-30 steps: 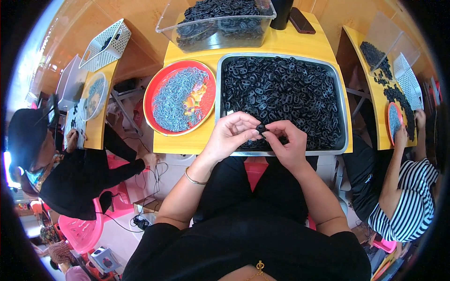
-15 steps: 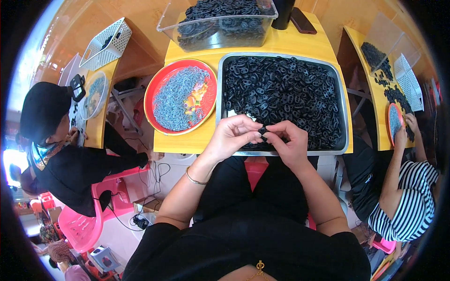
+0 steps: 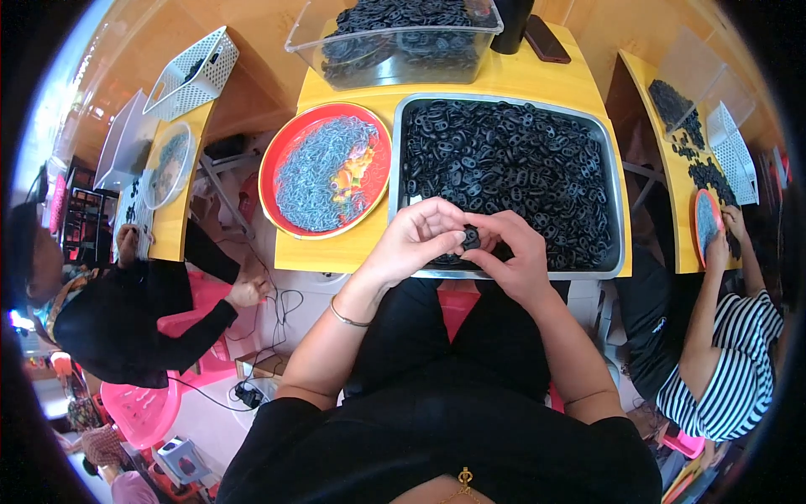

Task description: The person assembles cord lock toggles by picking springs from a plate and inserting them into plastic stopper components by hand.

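Note:
Both my hands meet over the near edge of a metal tray (image 3: pixel 614 193) heaped with small black plastic pieces (image 3: pixel 512 160), each with two holes. Between my fingertips is one such black plastic piece (image 3: pixel 471 238). My left hand (image 3: pixel 424 235) pinches it from the left with thumb and fingers. From the right, my right hand (image 3: pixel 514 252) has thumb and forefinger closed at its edge. Left of the tray stands a red round plate (image 3: pixel 273 172) with a pile of small silvery metal pins or hooks (image 3: pixel 319 172).
A clear plastic bin (image 3: pixel 403 71) full of black pieces stands at the back of the yellow table (image 3: pixel 336 258), near a dark phone (image 3: pixel 546 38) and a black cup (image 3: pixel 510 29). People work at side tables left and right. Cables (image 3: pixel 281 336) lie on the floor at left.
The black piece between my fingertips has turned and shows more of its face. My right fingers have shifted slightly. At left, the co-worker has leaned back and lower.

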